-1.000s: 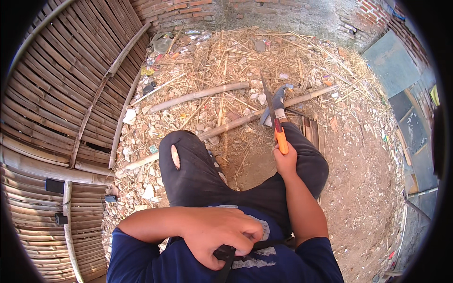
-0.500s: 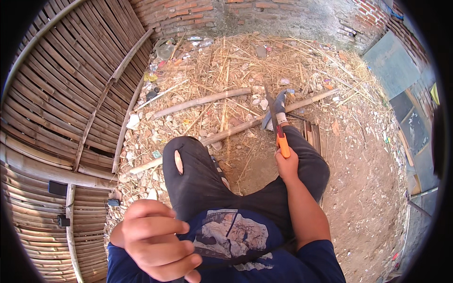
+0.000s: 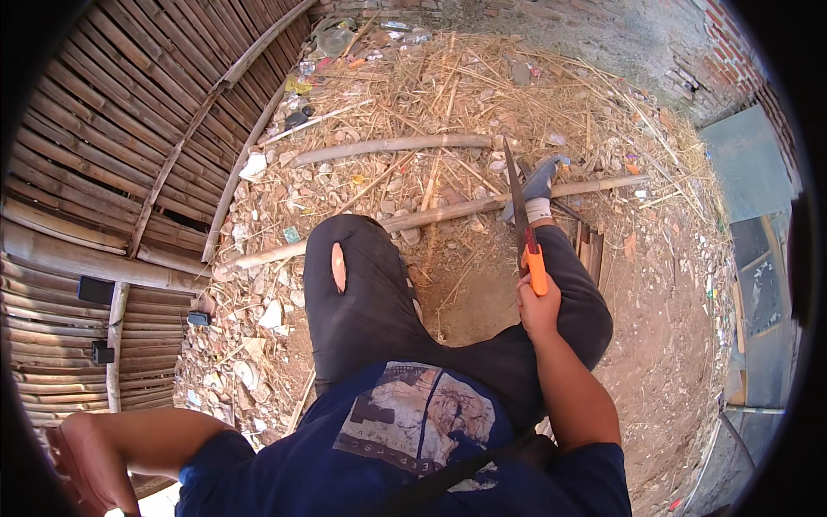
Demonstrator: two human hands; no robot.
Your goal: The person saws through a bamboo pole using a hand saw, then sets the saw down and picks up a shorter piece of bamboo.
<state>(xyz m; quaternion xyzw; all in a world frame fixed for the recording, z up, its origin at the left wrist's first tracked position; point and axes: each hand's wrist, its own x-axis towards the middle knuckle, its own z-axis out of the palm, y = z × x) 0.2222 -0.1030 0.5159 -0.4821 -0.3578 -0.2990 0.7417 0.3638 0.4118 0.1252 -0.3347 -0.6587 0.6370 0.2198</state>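
Note:
My right hand (image 3: 539,308) is closed round the orange handle of a hand saw (image 3: 518,202), above my right knee. The dark blade points forward and slightly left, narrowing toward its tip past my right foot. At the lower left edge my left hand (image 3: 82,461) is drawn back beside the bamboo wall, its fingers partly hidden and smeared. A long wooden pole (image 3: 444,214) lies across the ground in front of me, near my right foot. Beyond it lies a shorter, slightly curved pole (image 3: 396,148).
A bamboo slat wall (image 3: 103,138) stands at the left, with small black devices (image 3: 96,290) on it. A brick wall (image 3: 568,39) closes the far side. Straw, stones and litter cover the ground. Grey-green boards (image 3: 749,164) lean at the right.
My left hand has swung from in front of my chest back to the lower left edge. The saw stays in my right hand. The view has shifted a little.

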